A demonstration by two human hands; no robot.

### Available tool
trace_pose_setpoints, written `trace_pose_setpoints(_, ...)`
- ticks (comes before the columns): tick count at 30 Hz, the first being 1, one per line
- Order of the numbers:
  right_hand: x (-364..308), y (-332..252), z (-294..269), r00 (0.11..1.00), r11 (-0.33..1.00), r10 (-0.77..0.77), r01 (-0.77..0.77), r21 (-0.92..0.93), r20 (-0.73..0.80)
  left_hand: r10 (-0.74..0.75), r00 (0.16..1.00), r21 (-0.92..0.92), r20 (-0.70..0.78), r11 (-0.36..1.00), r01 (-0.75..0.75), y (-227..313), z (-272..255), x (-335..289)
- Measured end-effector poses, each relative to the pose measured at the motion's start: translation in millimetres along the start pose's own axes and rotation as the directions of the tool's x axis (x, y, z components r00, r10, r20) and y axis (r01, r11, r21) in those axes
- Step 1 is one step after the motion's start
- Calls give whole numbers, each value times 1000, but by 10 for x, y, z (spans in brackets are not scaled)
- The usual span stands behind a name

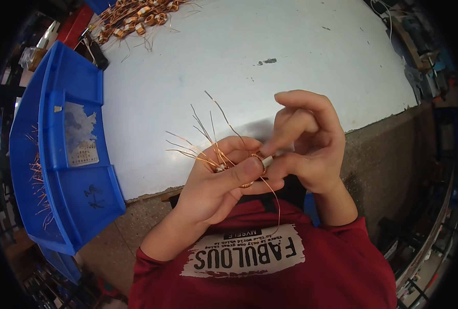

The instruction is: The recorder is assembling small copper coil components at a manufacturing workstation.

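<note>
i see both hands raised in front of the chest, just over the near edge of the table (249,46). the left hand (216,183) is closed around a small copper wire coil (253,164), with the thumb pressed across the top of it, so the coil is mostly hidden. the right hand (306,141) meets it from the other side, and its thumb and first finger are pinched together on the end of the coil, where a pale small part shows. i cannot tell the exact shape of the coil.

many thin wire ends (203,131) stand out from the coil up and to the left, spread like a fan. one longer wire (276,203) hangs down from the coil in a curve in front of the red shirt (332,268).

on the left side stands a blue plastic bin (72,201), partly over the table edge. inside i see a worn paper card (79,136) lying flat on the bottom, and a very small pale scrap above it. beside it, more to the left, is a second blue bin (23,144) with loose cut pieces of copper wire (38,180) in it.

at the far left corner of the table lies a pile of wound coils (136,15), well apart from the hands.
</note>
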State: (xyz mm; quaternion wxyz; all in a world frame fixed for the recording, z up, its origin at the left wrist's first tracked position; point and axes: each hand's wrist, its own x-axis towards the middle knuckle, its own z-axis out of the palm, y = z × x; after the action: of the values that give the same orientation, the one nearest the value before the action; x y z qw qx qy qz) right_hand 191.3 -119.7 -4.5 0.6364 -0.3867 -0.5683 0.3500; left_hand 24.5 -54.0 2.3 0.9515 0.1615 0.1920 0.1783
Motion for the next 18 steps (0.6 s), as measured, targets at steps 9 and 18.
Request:
trace_pose_setpoints(9,6,-13,117,991,995,102,-101,-8,91,-9,998,24,61,1000,8,-27,-31,-11)
trace_pose_setpoints(18,-27,340,125,999,856,-50,34,515,17,8,1000,-54,25,999,-6,-82,-7,-24)
